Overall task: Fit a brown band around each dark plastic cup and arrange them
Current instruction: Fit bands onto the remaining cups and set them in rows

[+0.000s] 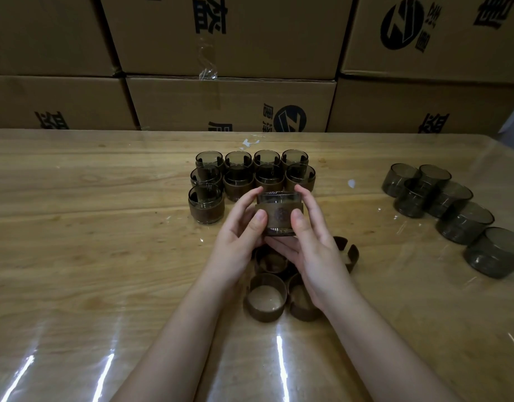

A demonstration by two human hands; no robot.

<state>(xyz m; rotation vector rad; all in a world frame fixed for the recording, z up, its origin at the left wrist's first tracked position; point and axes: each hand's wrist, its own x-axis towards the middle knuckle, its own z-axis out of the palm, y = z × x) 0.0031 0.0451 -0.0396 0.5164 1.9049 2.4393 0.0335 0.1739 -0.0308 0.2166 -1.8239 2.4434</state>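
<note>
A dark plastic cup (279,197) is held upright above the table between both hands, and a brown band (279,215) with a round emblem is wrapped around its body. My left hand (238,236) grips its left side, thumb on the band. My right hand (313,242) grips the right side, thumb on the band and fingers under the base. Several banded cups (238,181) stand in rows just beyond. Several loose brown bands (265,297) lie below my hands, partly hidden. Several bare dark cups (441,198) lie at the right.
The wooden table (90,227) is covered with a glossy clear sheet. Stacked cardboard boxes (229,103) form a wall along the far edge. Small white scraps (351,183) lie on the sheet near the cups.
</note>
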